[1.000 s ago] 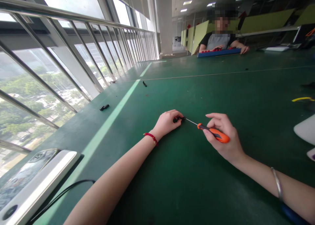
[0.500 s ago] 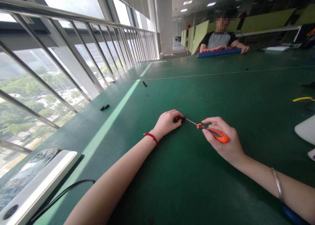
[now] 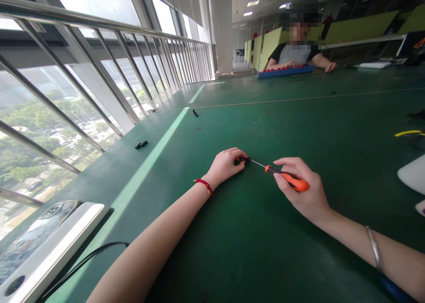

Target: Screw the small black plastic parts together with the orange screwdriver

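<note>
On the green table my left hand (image 3: 229, 163) pinches a small black part (image 3: 239, 161), partly hidden by the fingers; its exact kind is too small to make out. An orange and black screwdriver (image 3: 288, 179) lies in my right hand (image 3: 307, 190), fingers and thumb closed around the handle. Its thin metal shaft points left, and the tip meets the black part at the left fingertips. Two other small black pieces rest farther off: one (image 3: 141, 144) left of the pale stripe, another (image 3: 195, 113) just right of it.
Lower left, a phone (image 3: 36, 236) and a pale rectangular device (image 3: 63, 254) lie beside a black cable (image 3: 83, 261). A metal railing (image 3: 116, 28) borders the table's left side. Across the table, a person (image 3: 295, 53) sits behind a blue tray (image 3: 285, 72) with red pieces. White objects (image 3: 413, 174) stand at right.
The screwdriver handle has turned about its axis in my right hand, showing more orange. My left hand stays put. Across the table, the blue tray has shifted left.
</note>
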### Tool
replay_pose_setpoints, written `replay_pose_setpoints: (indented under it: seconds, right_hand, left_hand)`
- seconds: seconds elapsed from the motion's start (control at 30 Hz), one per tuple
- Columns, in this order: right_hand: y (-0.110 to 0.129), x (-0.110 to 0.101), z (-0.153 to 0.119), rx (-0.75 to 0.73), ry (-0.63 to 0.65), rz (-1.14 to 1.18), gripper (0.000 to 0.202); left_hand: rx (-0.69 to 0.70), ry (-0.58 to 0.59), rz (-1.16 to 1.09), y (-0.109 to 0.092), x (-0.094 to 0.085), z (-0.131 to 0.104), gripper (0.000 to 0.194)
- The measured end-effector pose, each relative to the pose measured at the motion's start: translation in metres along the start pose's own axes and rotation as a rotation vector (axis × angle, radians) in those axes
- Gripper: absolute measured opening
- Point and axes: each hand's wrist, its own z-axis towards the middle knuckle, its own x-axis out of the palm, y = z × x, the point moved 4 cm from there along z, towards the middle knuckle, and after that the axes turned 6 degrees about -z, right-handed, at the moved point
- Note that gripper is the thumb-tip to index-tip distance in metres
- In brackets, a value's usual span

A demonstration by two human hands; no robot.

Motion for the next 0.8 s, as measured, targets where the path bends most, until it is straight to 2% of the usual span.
replay_pose_setpoints:
  seconds: [0.1, 0.17, 0.23, 0.4, 0.6, 0.67, 0.8]
  right_hand:
    - [-0.0010, -0.0031, 0.0002, -0.028, -0.116, 0.014, 0.030]
    - [-0.0013, -0.0037, 0.0012, -0.030, -0.136, 0.033, 0.033]
    - [-0.0002, -0.0028, 0.0023, -0.013, -0.090, 0.050, 0.032]
    - [0.0053, -0.0004, 0.0015, -0.008, 0.028, 0.028, 0.013]
    - [-0.0002, -0.0040, 0.0016, -0.012, -0.133, 0.036, 0.035]
    - [-0.0018, -0.0024, 0.0020, 0.008, -0.085, 0.019, 0.033]
    - [-0.0013, 0.0000, 0.0006, 0.021, -0.003, -0.026, 0.014]
  left_hand:
    - [0.002, -0.005, -0.004, 0.0000, -0.0002, 0.0000, 0.021]
    - [0.002, -0.005, -0.004, 0.0001, -0.0001, -0.0002, 0.021]
    - [-0.004, -0.003, -0.003, 0.0004, 0.0000, -0.0004, 0.022]
    - [-0.001, -0.005, -0.006, 0.0007, 0.0000, -0.0003, 0.022]
    - [-0.005, -0.001, -0.009, 0.0000, -0.0005, -0.0005, 0.022]
    - [-0.003, -0.003, -0.009, -0.0001, -0.0006, -0.0006, 0.022]
    - [0.007, -0.010, -0.006, 0.0002, -0.0002, -0.0005, 0.022]
